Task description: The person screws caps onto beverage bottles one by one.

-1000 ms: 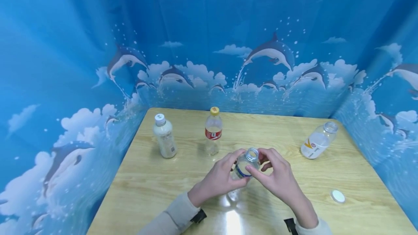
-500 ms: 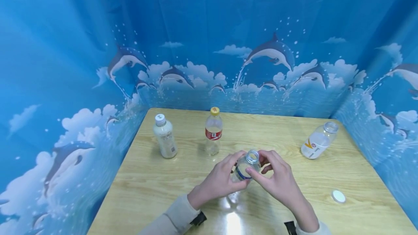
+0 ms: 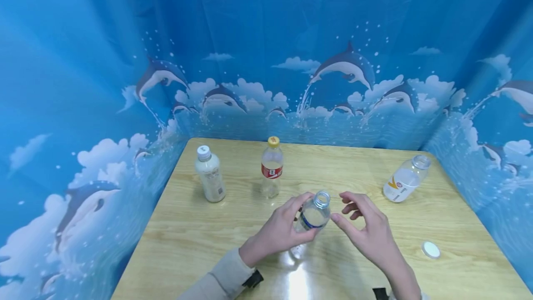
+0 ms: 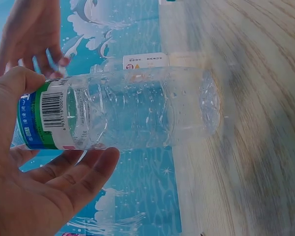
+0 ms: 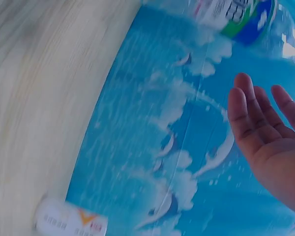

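1. Presently, the left hand [image 3: 282,228] grips a clear plastic bottle [image 3: 314,217] by its upper part, thumb on one side and curled fingers on the other; the left wrist view shows the fingertips resting along the wall.
2. The gripped bottle is located at the near middle of the wood-grain table [image 3: 183,237], roughly upright, mouth uncapped. Whether its base bears on the tabletop cannot be certified.
3. Its blue-and-green label [image 4: 49,115] carries a barcode, legible in the left wrist view.
4. The right hand [image 3: 368,228] is just beside the bottle, apart from it. Its fingers are loosely bent, with thumb and forefinger spread from one another; the right wrist view confirms a gap to the bottle.
5. Behind the hands, a clear bottle with a red label and yellow cap [image 3: 272,172] stands upright.
6. Further left stands a whitish bottle with a white cap [image 3: 212,177].
7. On the right side is a clear, uncapped bottle with a white label and orange mark [image 3: 403,183].
8. Nearer the person, a round white cap [image 3: 430,250] lies on the tabletop.
9. A blue dolphin-print curtain [image 3: 266,36] encloses the table at the back and both sides.
10. A light sleeve [image 3: 226,272] covers the left forearm, with a black strap [image 3: 252,279] at its cuff.
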Demonstrator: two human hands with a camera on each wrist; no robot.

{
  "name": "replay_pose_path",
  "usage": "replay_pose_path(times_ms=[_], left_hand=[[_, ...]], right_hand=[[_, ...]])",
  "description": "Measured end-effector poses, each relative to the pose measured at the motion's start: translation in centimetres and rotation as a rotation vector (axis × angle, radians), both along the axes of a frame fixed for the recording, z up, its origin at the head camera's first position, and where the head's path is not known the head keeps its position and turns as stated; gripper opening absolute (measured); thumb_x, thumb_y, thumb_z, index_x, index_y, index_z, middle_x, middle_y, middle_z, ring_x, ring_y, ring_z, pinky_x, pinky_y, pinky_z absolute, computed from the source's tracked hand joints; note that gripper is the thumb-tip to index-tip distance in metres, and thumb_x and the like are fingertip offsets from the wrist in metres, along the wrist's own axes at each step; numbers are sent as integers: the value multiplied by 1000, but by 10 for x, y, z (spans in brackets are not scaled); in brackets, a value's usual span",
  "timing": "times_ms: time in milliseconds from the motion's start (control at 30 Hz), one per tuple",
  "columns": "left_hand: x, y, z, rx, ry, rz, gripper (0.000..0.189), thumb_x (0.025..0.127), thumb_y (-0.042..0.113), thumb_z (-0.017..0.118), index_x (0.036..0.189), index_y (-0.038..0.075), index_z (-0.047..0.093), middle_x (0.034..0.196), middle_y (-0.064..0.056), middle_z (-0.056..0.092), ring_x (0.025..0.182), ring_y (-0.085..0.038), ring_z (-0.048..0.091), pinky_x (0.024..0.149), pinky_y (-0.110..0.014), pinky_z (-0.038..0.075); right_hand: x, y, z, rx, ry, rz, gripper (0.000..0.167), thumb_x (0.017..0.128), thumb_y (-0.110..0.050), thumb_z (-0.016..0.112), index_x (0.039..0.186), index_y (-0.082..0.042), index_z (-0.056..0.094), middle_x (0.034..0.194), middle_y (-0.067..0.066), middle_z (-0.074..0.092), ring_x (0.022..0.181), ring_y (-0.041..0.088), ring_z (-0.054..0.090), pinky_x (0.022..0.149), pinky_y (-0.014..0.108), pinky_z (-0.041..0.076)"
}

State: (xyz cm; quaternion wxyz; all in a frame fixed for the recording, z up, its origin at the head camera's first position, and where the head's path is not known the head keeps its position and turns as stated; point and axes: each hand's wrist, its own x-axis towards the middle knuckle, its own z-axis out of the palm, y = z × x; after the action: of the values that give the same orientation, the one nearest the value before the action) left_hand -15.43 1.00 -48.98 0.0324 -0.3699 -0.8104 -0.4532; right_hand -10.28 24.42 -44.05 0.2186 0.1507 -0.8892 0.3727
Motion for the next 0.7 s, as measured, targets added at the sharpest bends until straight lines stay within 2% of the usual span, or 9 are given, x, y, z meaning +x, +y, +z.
replay_pose_path(times_ms=[133,267,467,700], left_hand=[[0,-1,2,-6,-18,9,84,90,29,83,160,20,37,134,-8,65,111,-18,67,86,-25,61],[0,-2,1,-14,-36,8,85,90,30,83,160,21,37,133,-8,65,110,-14,66,84,-19,59],[0,-1,0,-5,-49,5,84,90,30,83,161,22,37,132,-6,64,109,-12,65,82,-17,57],[0,-1,0,4,-65,-4,84,91,30,82,161,22,37,133,-6,64,111,-12,64,83,-18,58]], right_hand=[[7,20,-5,25,-15,-78,43,88,-10,86,127,-9,68,115,-2,69,90,5,65,74,11,53],[18,38,-15,65,-28,-135,39,87,-10,86,122,-10,70,111,-1,70,87,4,63,70,9,50],[32,64,-27,160,-98,-231,29,87,-13,87,113,-9,74,102,2,71,78,-2,56,60,17,49],[49,89,-50,291,-221,-298,33,89,-23,85,114,-4,74,105,9,73,74,0,51,57,23,42]])
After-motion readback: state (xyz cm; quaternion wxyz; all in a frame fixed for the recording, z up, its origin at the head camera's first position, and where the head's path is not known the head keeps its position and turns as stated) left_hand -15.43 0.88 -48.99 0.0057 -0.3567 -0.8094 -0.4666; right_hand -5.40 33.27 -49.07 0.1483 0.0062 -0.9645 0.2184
